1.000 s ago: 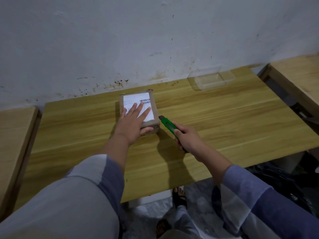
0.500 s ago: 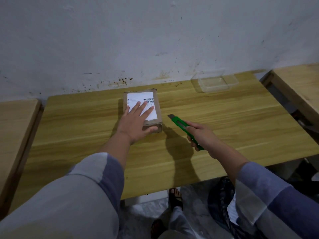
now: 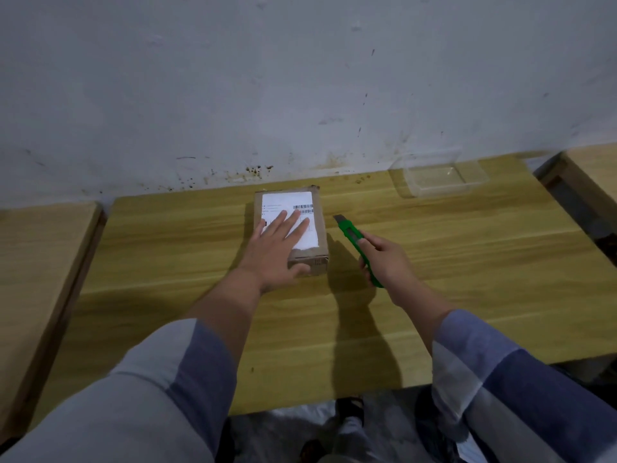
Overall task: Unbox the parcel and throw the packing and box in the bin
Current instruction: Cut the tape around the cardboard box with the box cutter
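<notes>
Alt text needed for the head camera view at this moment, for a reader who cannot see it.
A person's left hand presses flat on a small brown cardboard parcel with a white shipping label on a wooden table, while the right hand holds a green utility knife, blade out, just right of the box. An empty clear plastic container sits by the wall.
</notes>
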The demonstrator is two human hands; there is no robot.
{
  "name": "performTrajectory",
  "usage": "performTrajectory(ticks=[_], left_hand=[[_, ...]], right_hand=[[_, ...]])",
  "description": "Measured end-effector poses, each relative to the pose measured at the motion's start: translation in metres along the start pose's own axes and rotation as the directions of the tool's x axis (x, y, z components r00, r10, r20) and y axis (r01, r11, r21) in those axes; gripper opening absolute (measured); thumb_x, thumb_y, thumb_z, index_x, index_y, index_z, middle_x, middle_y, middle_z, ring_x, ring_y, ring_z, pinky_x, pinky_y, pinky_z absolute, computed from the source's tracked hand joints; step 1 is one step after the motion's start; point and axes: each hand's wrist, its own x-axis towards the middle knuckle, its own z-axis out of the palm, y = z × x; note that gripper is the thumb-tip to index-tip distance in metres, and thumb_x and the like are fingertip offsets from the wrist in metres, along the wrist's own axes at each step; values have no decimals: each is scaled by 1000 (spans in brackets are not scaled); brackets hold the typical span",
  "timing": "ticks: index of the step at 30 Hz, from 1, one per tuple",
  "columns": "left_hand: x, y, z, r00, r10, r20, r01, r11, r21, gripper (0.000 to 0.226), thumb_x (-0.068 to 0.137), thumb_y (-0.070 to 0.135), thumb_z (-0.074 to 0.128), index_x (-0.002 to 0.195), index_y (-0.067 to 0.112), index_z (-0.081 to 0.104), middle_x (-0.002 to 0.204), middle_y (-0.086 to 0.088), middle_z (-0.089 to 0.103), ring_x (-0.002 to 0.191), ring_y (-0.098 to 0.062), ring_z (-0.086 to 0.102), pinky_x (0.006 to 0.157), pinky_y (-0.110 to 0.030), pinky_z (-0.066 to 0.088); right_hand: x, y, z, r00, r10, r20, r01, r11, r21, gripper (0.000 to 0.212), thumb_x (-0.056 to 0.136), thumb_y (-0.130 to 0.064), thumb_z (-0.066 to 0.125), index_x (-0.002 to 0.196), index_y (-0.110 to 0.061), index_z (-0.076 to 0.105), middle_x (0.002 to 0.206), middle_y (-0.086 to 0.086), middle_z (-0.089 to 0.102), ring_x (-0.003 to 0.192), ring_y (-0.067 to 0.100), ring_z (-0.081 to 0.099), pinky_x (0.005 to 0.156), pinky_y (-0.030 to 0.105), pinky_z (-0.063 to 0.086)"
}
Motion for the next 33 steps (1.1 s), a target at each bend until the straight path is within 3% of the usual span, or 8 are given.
performTrajectory(ticks=[3, 6, 10, 14, 17, 22, 27, 33], left_hand=[[12, 4, 1, 1000, -17, -10, 17, 1000, 8, 88, 87, 65, 43, 152, 28, -2, 161, 4, -9, 148, -17, -10, 119, -43, -4], [17, 5, -2, 1000, -21, -18, 20, 999, -33, 90, 83, 68, 46, 152, 30, 3, 161, 6, -2, 149, -17, -4, 120, -42, 1], [6, -11, -9, 1000, 13, -18, -14, 999, -30, 90, 79, 73, 43, 151, 34, 8, 161, 9, 2, 148, -13, 0, 119, -40, 1], [-13, -25, -5, 996, -66, -63, 61, 995, -84, 77, 83, 67, 39, 150, 37, 13, 160, 9, 5, 148, -13, 1, 118, -45, 1], [-17, -25, 1, 989, -119, -87, 104, 982, -158, 80, 83, 65, 43, 150, 33, 15, 160, 9, 6, 148, -12, 0, 117, -44, -2], [-18, -31, 4, 985, -139, -102, 117, 973, -199, 86, 80, 66, 46, 151, 28, 16, 159, 11, 8, 148, -10, 0, 120, -46, 8], [-18, -26, 4, 979, -165, -118, 135, 964, -228, 86, 80, 63, 51, 151, 28, 17, 159, 13, 11, 148, -9, 2, 116, -41, 22], [-19, -25, 2, 976, -191, -101, 160, 954, -254, 86, 80, 60, 54, 151, 28, 17, 159, 14, 11, 147, -8, 1, 115, -43, 25]], right_hand=[[7, -9, -1, 999, -45, 2, 45, 999, -30, 38, 99, -25, 47, 136, -26, 49, 72, 4, 59, 52, 15, 47, 45, 25, 39], [13, -17, -7, 996, -78, 42, 83, 990, -112, 29, 97, -28, 49, 122, -15, 59, 76, 3, 64, 59, 16, 49, 51, 27, 38], [16, -25, -9, 991, -99, 90, 113, 980, -163, 29, 94, -28, 56, 120, -18, 61, 89, 7, 71, 64, 17, 52, 52, 26, 39], [19, -30, -7, 967, -199, 157, 234, 937, -260, 28, 88, -21, 66, 115, -17, 68, 91, 3, 72, 65, 17, 64, 59, 22, 52], [19, -33, -5, 937, -296, 187, 348, 741, -574, 26, 85, -34, 67, 111, -34, 69, 104, -3, 73, 93, 19, 66, 84, 41, 53], [8, -48, 4, 859, -403, 315, 469, 376, -799, 28, 92, -39, 55, 118, -39, 63, 110, -5, 72, 99, 23, 64, 88, 41, 48], [-1, -53, 22, 800, -429, 420, 553, 253, -794, 31, 95, -34, 50, 124, -34, 61, 119, -2, 69, 103, 23, 64, 84, 37, 52], [-2, -51, 38, 756, -441, 484, 598, 162, -785, 28, 96, -32, 46, 118, -33, 63, 111, -1, 71, 97, 23, 64, 78, 34, 50]])
